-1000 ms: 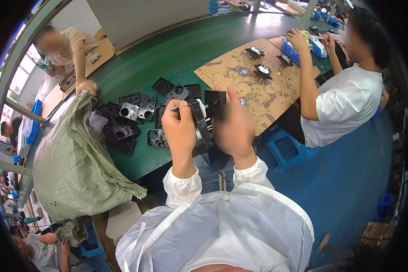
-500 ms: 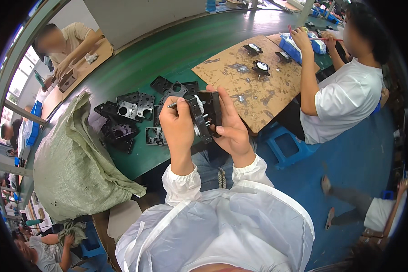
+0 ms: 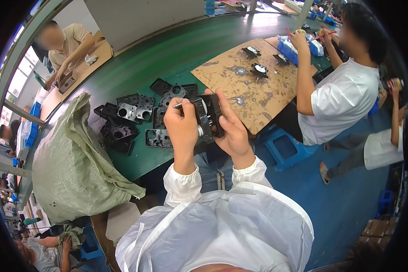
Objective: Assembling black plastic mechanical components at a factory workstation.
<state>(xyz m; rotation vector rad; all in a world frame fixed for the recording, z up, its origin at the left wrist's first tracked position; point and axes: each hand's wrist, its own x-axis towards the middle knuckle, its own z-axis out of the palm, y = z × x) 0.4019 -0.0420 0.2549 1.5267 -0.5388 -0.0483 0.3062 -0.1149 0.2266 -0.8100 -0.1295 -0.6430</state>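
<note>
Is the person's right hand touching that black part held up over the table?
Touching. The head view shows the right hand wrapped around the black part, its fingers lying flat against the part's side, while the left hand grips the other side.

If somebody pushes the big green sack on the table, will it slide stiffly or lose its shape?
The green sack would probably sag instead of sliding as one piece: its woven cloth lies in soft folds and droops past the green table edge. It looks bulky and full, so likely heavy. Its loose open mouth beside the black parts might spill.
</note>
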